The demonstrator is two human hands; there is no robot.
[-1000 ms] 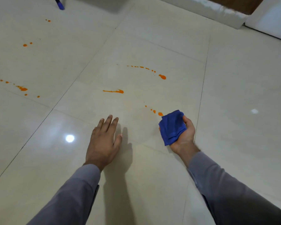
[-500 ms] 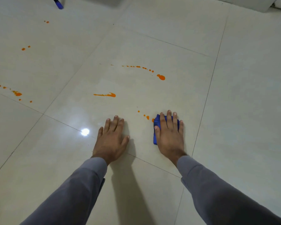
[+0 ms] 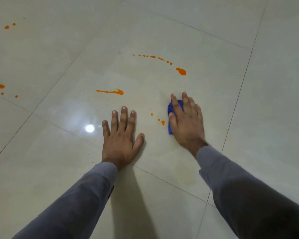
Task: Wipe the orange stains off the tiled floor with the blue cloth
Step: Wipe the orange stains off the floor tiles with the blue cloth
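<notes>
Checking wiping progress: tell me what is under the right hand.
The blue cloth lies under the right hand, pressed flat on the tiled floor. Only its left edge shows; any stain beneath it is hidden.

The glossy cream tiled floor (image 3: 214, 49) carries scattered orange stains (image 3: 110, 91), a blue cloth (image 3: 170, 109) and both flat hands.

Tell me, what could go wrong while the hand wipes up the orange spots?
The right hand presses the blue cloth flat beside the nearest orange drops; a sideways swipe might smear them instead of lifting them. The left hand rests flat on the glossy tiled floor and could slip if the wet spreads there. Far spots like the orange streak and the big blob could be missed.
</notes>
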